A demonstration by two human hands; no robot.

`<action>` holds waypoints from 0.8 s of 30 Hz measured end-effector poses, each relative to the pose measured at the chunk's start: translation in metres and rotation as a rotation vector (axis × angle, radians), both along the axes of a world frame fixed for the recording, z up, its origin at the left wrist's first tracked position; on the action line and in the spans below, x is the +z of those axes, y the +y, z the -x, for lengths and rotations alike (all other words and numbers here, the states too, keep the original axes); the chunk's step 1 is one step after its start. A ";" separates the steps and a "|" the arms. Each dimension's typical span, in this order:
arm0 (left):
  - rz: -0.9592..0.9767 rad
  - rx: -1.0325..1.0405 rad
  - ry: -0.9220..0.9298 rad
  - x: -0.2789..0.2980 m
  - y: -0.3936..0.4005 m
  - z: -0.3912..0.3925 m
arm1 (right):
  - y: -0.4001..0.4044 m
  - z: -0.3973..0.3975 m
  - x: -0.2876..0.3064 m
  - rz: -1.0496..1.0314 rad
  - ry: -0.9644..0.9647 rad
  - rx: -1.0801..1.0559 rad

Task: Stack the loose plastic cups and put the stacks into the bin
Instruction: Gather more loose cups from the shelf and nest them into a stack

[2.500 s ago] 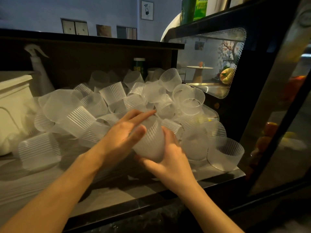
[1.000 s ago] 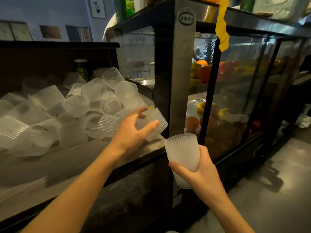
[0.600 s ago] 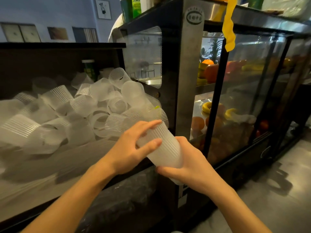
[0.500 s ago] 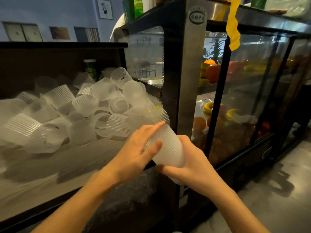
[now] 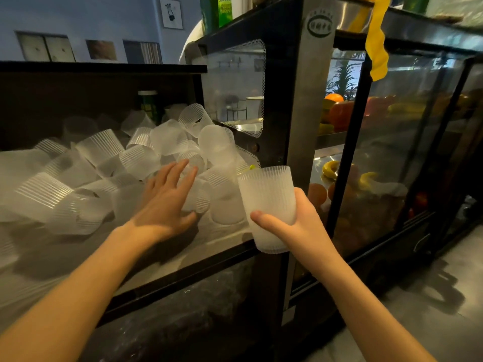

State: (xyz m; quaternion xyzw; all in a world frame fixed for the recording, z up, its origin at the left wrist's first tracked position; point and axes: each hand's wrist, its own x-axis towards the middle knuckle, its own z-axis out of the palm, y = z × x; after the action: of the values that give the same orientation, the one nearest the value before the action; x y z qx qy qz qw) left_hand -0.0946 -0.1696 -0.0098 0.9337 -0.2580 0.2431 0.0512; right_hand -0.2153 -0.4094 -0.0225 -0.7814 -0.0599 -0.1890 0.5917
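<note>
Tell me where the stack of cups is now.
The stack of cups is upright in the right hand, beside the display case, right of the loose cups.

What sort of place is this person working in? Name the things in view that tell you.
Probably a juice or drinks shop. A glass display fridge holds fruit, many loose plastic cups lie heaped on the counter, and the right hand holds a cup stack.

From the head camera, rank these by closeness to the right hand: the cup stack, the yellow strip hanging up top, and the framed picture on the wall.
From the right hand:
1. Cup stack, in its grip.
2. Yellow strip, above right.
3. Framed picture, far upper left.
</note>
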 end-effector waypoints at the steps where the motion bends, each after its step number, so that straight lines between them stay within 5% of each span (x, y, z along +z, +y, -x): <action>1: -0.071 0.015 -0.030 -0.001 0.002 -0.007 | 0.002 -0.005 -0.001 -0.023 0.010 0.009; 5: -0.152 -0.044 -0.170 -0.003 0.009 -0.021 | 0.016 -0.023 -0.003 -0.170 0.020 0.096; 9: 0.089 -0.211 -0.234 0.001 0.016 -0.017 | 0.020 -0.033 -0.008 -0.257 0.030 0.104; 12: 0.372 -0.235 -0.107 0.010 0.021 -0.006 | 0.017 -0.037 -0.010 -0.260 0.024 0.124; 17: 0.931 -0.370 0.126 0.013 0.023 0.004 | 0.018 -0.044 -0.011 -0.086 -0.004 0.179; 24: 1.237 -0.444 0.297 0.018 0.024 0.008 | 0.030 -0.050 -0.001 0.234 -0.013 0.215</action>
State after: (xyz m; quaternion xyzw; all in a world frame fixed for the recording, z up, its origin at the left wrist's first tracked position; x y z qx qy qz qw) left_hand -0.1027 -0.1460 0.0082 0.6808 -0.2472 0.1988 0.6603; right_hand -0.1656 -0.3793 -0.0239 -0.8329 -0.1686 -0.1215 0.5129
